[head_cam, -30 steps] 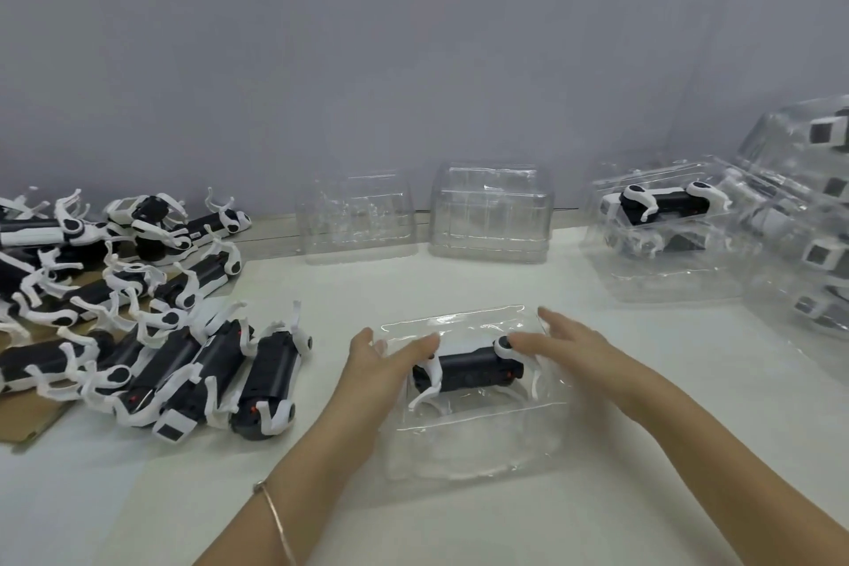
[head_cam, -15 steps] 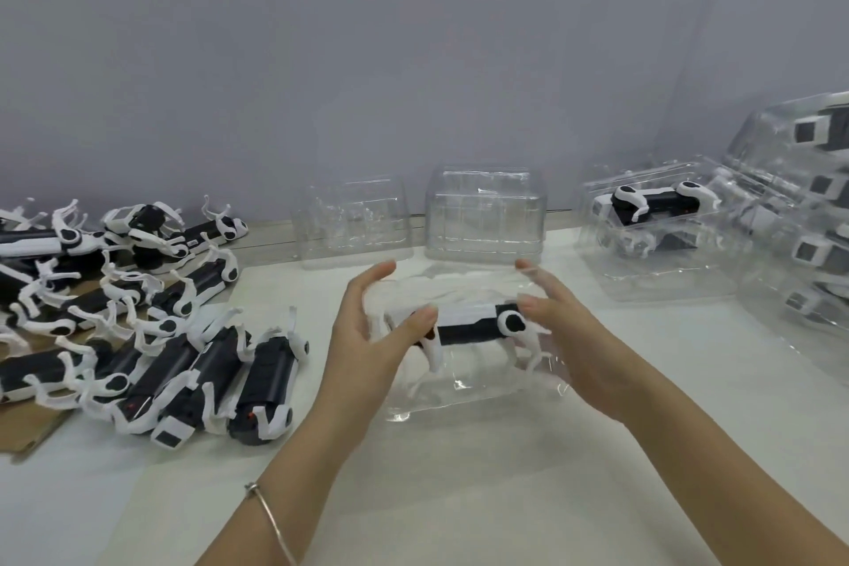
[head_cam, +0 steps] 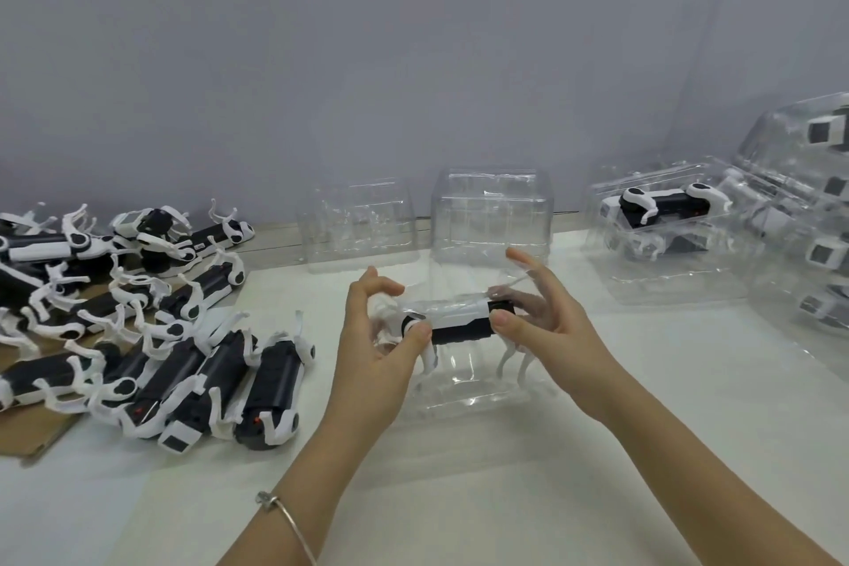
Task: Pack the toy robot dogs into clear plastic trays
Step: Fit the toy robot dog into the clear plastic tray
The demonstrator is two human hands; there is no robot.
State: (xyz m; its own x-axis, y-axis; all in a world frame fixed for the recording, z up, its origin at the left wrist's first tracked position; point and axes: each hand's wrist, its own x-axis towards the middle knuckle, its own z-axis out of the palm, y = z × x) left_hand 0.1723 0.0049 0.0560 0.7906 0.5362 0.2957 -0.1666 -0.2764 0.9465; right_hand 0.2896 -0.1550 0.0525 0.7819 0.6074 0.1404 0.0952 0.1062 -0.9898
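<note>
One toy robot dog (head_cam: 459, 324) sits in a clear tray (head_cam: 468, 381), gripped at both ends.
Left hand (head_cam: 376, 349) and right hand (head_cam: 546, 331) each curl round an end of the tray, thumbs pressing on the dog, above the white table (head_cam: 505, 496). Loose dogs (head_cam: 138, 326) lie heaped to the left; two empty trays (head_cam: 358, 225) stand behind; packed trays (head_cam: 666, 216) are stacked at the right.

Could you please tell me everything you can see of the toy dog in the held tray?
The toy robot dog has a black-and-white plastic body, lying level, with white legs pointing down. It sits inside a clear tray. The left hand and right hand grip the tray at its ends, thumbs against the dog.
</note>
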